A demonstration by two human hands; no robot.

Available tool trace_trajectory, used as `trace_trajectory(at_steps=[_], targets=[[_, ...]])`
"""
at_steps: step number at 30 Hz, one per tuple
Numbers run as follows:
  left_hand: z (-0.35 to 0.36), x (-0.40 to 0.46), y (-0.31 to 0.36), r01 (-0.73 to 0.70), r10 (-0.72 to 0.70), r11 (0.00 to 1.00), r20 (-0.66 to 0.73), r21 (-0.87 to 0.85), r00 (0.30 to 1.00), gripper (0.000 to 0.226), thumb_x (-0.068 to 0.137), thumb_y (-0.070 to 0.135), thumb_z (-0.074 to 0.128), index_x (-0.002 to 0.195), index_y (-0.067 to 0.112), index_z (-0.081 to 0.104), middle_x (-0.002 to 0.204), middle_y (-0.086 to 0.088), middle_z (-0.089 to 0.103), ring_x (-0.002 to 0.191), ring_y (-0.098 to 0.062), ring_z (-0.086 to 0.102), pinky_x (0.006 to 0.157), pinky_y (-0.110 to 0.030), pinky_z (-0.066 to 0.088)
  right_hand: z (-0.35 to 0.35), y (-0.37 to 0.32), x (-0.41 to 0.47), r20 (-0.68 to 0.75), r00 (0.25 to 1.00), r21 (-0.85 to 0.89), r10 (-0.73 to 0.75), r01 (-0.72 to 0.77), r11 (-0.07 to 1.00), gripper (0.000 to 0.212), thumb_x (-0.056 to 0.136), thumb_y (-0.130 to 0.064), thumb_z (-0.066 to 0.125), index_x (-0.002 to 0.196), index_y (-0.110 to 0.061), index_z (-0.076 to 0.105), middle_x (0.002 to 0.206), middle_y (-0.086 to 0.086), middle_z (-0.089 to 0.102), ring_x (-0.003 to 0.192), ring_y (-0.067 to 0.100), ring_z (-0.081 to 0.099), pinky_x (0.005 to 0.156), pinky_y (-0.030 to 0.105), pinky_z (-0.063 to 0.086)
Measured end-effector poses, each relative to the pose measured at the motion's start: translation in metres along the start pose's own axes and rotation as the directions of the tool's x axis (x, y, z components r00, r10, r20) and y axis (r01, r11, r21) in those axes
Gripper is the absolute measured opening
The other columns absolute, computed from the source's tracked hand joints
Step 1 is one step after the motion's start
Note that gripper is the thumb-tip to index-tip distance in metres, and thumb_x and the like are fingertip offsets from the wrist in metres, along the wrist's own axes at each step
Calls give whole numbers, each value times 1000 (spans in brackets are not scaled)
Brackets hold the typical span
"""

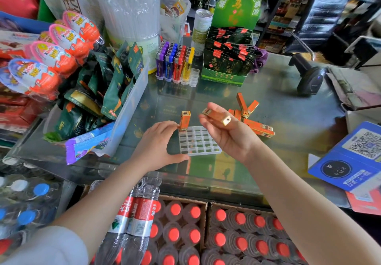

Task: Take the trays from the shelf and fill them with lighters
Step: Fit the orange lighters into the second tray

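A clear plastic tray (199,143) with a grid of small cells lies on the glass counter. One orange lighter (184,120) stands upright in its far left corner cell. My left hand (158,145) holds the tray's left edge, with the thumb at the near corner and the fingertips touching that lighter. My right hand (228,132) hovers palm up over the tray's right side and pinches a second orange lighter (217,116) that lies nearly level. A loose pile of orange lighters (250,116) lies just right of the tray.
A second tray of coloured lighters (175,64) stands further back, beside a green display box (226,58). A clear bin of snack packets (107,99) is at left, a barcode scanner (309,75) at back right, a blue QR stand (350,161) at right. Crated bottles sit below the counter.
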State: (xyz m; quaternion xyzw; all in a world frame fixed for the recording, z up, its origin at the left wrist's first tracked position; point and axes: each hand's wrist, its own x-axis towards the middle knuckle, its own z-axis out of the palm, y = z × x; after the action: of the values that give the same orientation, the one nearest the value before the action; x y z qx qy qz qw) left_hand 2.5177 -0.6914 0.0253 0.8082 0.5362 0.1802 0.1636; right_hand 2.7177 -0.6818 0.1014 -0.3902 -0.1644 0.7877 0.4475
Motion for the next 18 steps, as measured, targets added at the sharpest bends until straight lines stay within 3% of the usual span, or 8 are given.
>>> trace_trajectory(at_steps=[3, 5, 9, 11, 14, 16, 18], targets=[[0, 0, 0, -3, 3, 1000, 3, 5, 1000, 89, 60, 73, 45, 128, 15, 44, 132, 2, 45, 123, -18, 38, 101, -34, 30, -6, 6, 1, 62, 993, -206, -99, 109, 973, 21, 85, -6, 52, 103, -15, 57, 73, 5, 70, 65, 13, 68, 56, 19, 56], [0, 0, 0, -4, 4, 1000, 2, 3, 1000, 89, 60, 73, 45, 127, 15, 45, 132, 2, 46, 122, -18, 39, 101, -32, 29, -6, 9, 2, 35, 979, -483, -203, 194, 854, 11, 93, -20, 48, 96, -14, 57, 63, 1, 65, 55, 12, 61, 46, 18, 46], [1, 1, -1, 3, -3, 1000, 8, -1, 1000, 88, 60, 73, 46, 127, 16, 45, 132, 2, 46, 123, -18, 39, 102, -35, 30, -4, 9, 8, -2, 943, -779, -333, 207, 592, 29, 94, -34, 47, 85, -12, 64, 55, 3, 44, 49, 14, 35, 48, 22, 29], [2, 1, -2, 3, -3, 1000, 4, -2, 1000, 89, 60, 73, 46, 127, 15, 45, 132, 1, 46, 123, -18, 39, 102, -35, 30, -3, 11, 12, 1, 932, -841, -363, 197, 504, 26, 90, -36, 54, 77, -17, 67, 57, 5, 42, 52, 16, 31, 49, 27, 27], [2, 0, -2, 0, 0, 1000, -8, -10, 1000, 88, 61, 72, 48, 127, 14, 46, 131, 0, 48, 121, -19, 41, 101, -35, 31, -1, 13, 18, 14, 922, -885, -388, 192, 425, 17, 85, -32, 61, 76, -19, 68, 56, 3, 55, 55, 21, 38, 51, 30, 33], [2, 0, -2, -5, 4, 1000, -19, -21, 1000, 86, 61, 70, 51, 125, 14, 48, 129, 0, 49, 120, -19, 42, 100, -35, 33, -1, 14, 23, 48, 918, -893, -393, 216, 395, 6, 84, -23, 63, 84, -18, 67, 66, 3, 65, 54, 12, 49, 54, 27, 42], [3, 0, -2, -5, 4, 1000, -21, -27, 1000, 84, 61, 70, 52, 124, 14, 48, 127, 0, 50, 119, -19, 42, 100, -35, 33, -2, 16, 27, 93, 912, -928, -400, 225, 297, 17, 84, -20, 63, 101, -18, 64, 77, 5, 69, 58, 7, 54, 59, 24, 47]])
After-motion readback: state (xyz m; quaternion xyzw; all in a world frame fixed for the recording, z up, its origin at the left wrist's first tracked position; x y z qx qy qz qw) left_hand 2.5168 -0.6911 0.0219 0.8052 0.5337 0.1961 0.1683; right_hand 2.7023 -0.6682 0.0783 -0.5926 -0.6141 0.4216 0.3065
